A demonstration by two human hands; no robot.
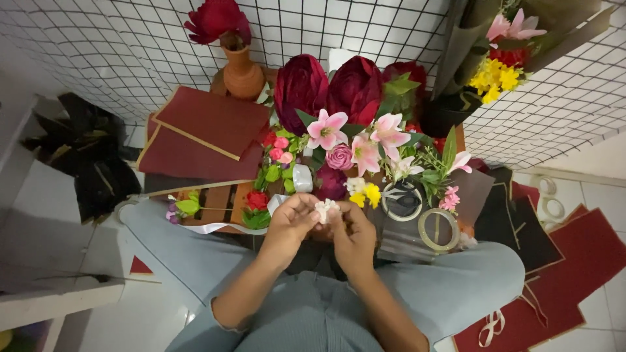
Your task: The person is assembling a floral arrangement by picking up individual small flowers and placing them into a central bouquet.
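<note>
While both hands pinch one small white flower (326, 210) between them above the lap, left hand (291, 225) and right hand (353, 236) closed on it, two tape rolls (439, 229), one pair of scissors (402, 197) and three pink lilies (328, 130) lie beyond.

Both bare forearms reach forward from the lap and meet at the middle, wrists bent slightly inward. The left hand (291, 223) curls with its fingertips pinched together. The right hand (353, 233) faces it, fingers bent, the two hands' fingertips close together.
</note>
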